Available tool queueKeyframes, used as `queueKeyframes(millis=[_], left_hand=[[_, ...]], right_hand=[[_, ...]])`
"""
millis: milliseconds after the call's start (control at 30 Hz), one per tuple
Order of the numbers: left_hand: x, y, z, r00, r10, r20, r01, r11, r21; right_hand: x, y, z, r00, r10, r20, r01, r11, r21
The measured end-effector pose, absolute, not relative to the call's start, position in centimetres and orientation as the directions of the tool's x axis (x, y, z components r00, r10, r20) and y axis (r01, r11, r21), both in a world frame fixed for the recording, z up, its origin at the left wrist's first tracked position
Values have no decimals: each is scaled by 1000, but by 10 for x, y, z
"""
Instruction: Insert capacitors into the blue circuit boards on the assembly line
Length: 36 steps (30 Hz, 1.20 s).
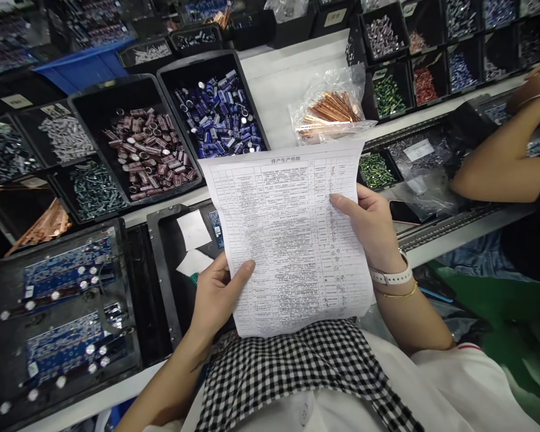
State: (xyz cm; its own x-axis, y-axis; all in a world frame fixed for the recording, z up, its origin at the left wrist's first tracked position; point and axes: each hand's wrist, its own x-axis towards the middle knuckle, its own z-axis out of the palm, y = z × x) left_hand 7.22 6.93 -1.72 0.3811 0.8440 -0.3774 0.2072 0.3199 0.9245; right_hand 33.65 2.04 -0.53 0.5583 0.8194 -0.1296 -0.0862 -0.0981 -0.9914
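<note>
A printed paper sheet (288,240) with a dense table of small text is held up in front of my body. My left hand (218,291) grips its lower left side, thumb on the front and fingers behind. On the upper right edge, my right hand (373,225) pinches the sheet the same way. Behind the paper, a black tray (166,264) shows in part, with white paper pieces (193,231) and the edge of a blue circuit board in it. The sheet hides the rest of that tray.
Bins of brown capacitors (148,150) and blue capacitors (220,114) stand behind the sheet. Blue circuit boards (67,270) lie in a fixture at left. A bag of copper-coloured wires (333,111) lies at the back. A co-worker's arm (499,156) rests at right, near a phone (409,211).
</note>
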Motion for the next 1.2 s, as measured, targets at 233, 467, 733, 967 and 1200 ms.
queueKeyframes(millis=[233, 467, 733, 967, 1200], left_hand=[[71, 68, -17, 380, 841, -386, 201, 332, 921], [69, 65, -22, 291, 890, -350, 208, 298, 932], [69, 68, -29, 192, 944, -268, 165, 238, 957], [66, 65, -34, 172, 960, -220, 121, 201, 972], [68, 68, -26, 136, 975, -178, 73, 170, 983]], right_hand=[[335, 19, -5, 553, 824, -120, -99, -79, -992], [330, 16, -4, 539, 831, -137, -109, -93, -990], [318, -5, -10, 397, 892, -216, -178, -157, -972], [312, -21, -10, 377, 898, -228, -186, -167, -968], [305, -33, -7, 331, 898, -290, -190, -238, -953]])
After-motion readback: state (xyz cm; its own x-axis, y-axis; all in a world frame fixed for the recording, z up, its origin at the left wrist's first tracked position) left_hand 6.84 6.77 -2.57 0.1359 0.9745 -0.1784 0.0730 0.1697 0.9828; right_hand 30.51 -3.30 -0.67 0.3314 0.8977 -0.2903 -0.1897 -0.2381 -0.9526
